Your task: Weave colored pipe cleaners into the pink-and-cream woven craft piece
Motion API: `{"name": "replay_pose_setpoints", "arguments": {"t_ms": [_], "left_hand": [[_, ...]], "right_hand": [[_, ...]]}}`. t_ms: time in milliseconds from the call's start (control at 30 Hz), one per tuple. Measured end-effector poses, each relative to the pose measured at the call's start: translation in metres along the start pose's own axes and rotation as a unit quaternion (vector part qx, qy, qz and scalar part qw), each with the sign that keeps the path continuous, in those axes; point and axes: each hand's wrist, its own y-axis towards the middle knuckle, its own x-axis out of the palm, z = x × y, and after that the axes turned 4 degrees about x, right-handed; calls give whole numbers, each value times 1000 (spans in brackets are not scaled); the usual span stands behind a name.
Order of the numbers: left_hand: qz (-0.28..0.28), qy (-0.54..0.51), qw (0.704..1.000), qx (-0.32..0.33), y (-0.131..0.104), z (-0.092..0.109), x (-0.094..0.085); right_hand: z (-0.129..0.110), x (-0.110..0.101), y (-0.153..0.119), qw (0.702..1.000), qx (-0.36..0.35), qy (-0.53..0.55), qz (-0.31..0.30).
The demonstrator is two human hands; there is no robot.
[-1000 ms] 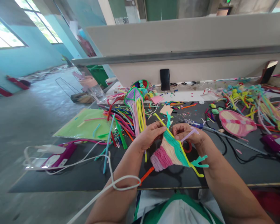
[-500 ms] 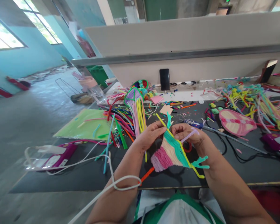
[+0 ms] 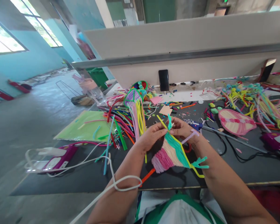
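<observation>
Between my hands is a pipe-cleaner craft (image 3: 174, 148), a flat piece with bands of lilac, magenta, cream and teal. A yellow pipe cleaner (image 3: 185, 157) runs along its right edge, and teal branching ends stick out at the top and lower right. My left hand (image 3: 155, 134) pinches the piece near its upper corner. My right hand (image 3: 180, 128) closes on the same corner by the teal tip, its fingertips close to the left ones. A lilac stem (image 3: 189, 137) lies across my right wrist. An orange pipe cleaner (image 3: 147, 177) extends from the lower left end.
A bundle of pipe cleaners (image 3: 121, 124) and a green sheet (image 3: 86, 126) lie left. A phone (image 3: 163, 80) leans on the partition. Right are a glue gun (image 3: 196, 125), a pink-edged oval piece (image 3: 236, 121) and more pipe cleaners (image 3: 258, 102). A white cable (image 3: 127, 178) crosses the table edge.
My right hand has moved slightly up and left, to the teal tip at the craft's top corner. My left hand and the craft have hardly moved.
</observation>
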Motion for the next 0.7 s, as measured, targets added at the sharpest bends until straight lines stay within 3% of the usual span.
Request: {"name": "replay_pose_setpoints", "arguments": {"t_ms": [267, 433, 567, 700], "left_hand": [[-5, -90, 995, -49, -2, 4, 10], [0, -130, 988, -83, -3, 3, 13], [19, -123, 990, -69, -2, 2, 14], [54, -96, 992, -53, -1, 1, 14]], "right_hand": [[10, -5, 3, 998, -52, 0, -19], [2, -11, 0, 990, -73, -113, -50], [-9, -11, 0, 955, -141, -261, 16], [-12, -10, 4, 928, -173, -320, 82]]}}
